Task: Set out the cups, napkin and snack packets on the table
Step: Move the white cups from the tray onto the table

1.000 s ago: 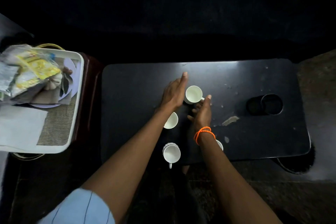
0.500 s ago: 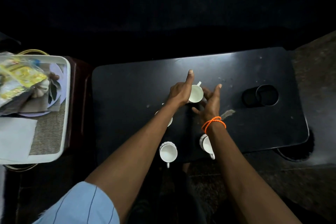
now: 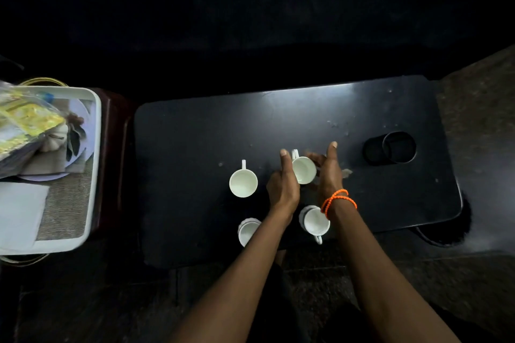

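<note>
- We see a low black table (image 3: 195,147) with rounded corners; its glossy top catches a pale glare along the far edge and carries pale specks and a scuffed patch toward the right
- A round black holder (image 3: 390,147) sits in the table's right part, well apart from the cups
- The room around is very dark: blackness beyond the far edge, a dim stone-like floor (image 3: 473,108) at the right and near sides
- Four white cups stand upright on the table: a far-left cup (image 3: 243,183) with its handle pointing away, a far-right cup (image 3: 303,170) between the hands, a near-left cup (image 3: 246,231) partly hidden by the left forearm, and a near-right cup (image 3: 315,221) with its handle pointing toward us
- Our left hand (image 3: 282,186) has its fingers loosely curled against the left side of the far-right cup, one finger extended; whether it grips we cannot tell
- Our right hand (image 3: 328,172), orange bracelet (image 3: 338,199) at the wrist, is spread open just right of that cup, partly blurred
- At the far left a white tray (image 3: 94,164) rests on a dark red-brown stand (image 3: 117,131), beside the table
- In the tray lie yellow snack packets (image 3: 28,120), a white napkin (image 3: 19,211) and a plate (image 3: 80,108)
</note>
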Tool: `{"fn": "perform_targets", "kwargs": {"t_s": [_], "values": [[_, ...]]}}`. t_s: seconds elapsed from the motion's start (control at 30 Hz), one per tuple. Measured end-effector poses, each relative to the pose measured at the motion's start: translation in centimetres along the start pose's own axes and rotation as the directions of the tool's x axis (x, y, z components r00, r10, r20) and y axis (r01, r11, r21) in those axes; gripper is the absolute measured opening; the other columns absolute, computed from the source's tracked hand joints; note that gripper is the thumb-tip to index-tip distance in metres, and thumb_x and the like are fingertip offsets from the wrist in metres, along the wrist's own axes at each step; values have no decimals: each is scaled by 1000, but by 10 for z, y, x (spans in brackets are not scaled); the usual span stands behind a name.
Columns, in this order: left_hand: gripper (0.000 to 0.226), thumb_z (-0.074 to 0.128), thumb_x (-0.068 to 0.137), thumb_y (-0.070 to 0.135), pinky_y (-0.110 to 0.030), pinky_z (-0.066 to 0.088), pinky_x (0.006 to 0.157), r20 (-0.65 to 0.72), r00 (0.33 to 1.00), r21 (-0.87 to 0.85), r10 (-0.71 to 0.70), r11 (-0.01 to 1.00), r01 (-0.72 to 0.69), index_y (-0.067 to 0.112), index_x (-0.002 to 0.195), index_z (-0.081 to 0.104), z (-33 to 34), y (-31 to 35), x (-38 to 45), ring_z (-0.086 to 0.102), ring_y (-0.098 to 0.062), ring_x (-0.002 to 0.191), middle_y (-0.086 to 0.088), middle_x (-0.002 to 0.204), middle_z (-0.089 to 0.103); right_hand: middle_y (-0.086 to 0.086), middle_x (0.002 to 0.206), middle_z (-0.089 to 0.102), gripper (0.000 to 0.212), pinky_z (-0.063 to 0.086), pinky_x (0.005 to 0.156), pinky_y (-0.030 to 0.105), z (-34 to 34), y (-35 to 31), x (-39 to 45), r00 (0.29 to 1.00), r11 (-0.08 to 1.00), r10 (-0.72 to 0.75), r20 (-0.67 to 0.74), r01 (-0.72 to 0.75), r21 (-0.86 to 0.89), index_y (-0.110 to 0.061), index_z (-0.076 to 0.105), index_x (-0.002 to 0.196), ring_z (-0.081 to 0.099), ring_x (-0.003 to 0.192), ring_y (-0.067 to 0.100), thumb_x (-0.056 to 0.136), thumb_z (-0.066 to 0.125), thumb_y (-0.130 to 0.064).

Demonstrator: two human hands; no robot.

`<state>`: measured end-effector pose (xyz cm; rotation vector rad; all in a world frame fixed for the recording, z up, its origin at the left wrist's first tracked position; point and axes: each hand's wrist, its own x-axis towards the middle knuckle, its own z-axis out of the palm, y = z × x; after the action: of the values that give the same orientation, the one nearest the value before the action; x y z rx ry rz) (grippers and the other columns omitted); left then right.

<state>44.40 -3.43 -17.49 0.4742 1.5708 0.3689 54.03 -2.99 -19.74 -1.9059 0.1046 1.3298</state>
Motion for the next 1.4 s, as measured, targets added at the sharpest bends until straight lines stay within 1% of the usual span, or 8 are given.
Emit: {"fn": "perform_targets", "kwargs": {"t_s": [0.2,0.27,0.47,0.6,0.8,0.93,1.1,1.4], "values": [[95,23,65,98,-49,53,106,21,1000,-16,5,1000,-5,25,86,81,-1,-15,-2,73,-33,111,-12,108,80,13,103,74,82,49,66,30,-7,9,-1,999,1000,18,29,-18,13,-5,72,117,68,80,21,100,27,-70],[100,21,66,98,-48,53,107,22,1000,6,12,1000,-12,25,93,82,-1,-14,-1,72,-33,112,-12,109,80,13,101,74,82,50,65,30,-9,11,0,999,999,24,36,-24,21,-6,72,118,69,77,20,99,27,-71],[107,20,67,96,-49,50,110,25,1000,9,15,1000,-15,17,108,79,-2,-12,-1,68,-35,120,-16,122,75,12,118,76,80,52,104,48,-13,15,5,999,994,-27,-27,24,-108,-14,77,114,70,106,27,97,27,-75],[89,20,94,80,-49,48,111,-18,997,103,70,992,-68,16,124,75,-4,-25,-8,64,-39,126,-21,128,72,12,126,72,88,42,112,51,-28,25,-8,977,922,-152,-150,86,-377,-22,80,104,62,122,35,87,17,-81],[75,21,107,60,-45,36,118,-30,999,225,25,974,-18,6,135,66,3,-69,-26,51,-39,138,-24,144,61,18,130,69,78,39,108,44,-60,58,-20,968,846,-152,-200,23,-532,-23,79,103,58,124,40,100,17,-69],[74,21,105,63,-43,39,117,-44,997,205,-63,976,71,14,138,66,11,-84,-28,54,-36,137,-20,144,62,8,116,77,75,42,110,44,-70,72,-22,984,861,-81,-159,-11,-508,-28,76,81,64,116,32,100,17,-69],[79,20,102,70,-44,47,110,-38,992,162,-119,979,124,19,121,77,14,-86,-30,65,-33,122,-13,127,74,7,114,76,76,43,111,48,-74,86,-25,985,882,-48,-168,-37,-471,-22,77,100,65,115,32,99,19,-70],[79,18,100,73,-42,51,105,3,993,184,-116,976,114,28,103,83,6,-90,-38,70,-28,111,-6,110,80,8,117,75,70,43,110,45,-75,90,-35,982,879,-54,-180,-38,-474,-26,77,98,65,114,31,100,22,-68]]}}
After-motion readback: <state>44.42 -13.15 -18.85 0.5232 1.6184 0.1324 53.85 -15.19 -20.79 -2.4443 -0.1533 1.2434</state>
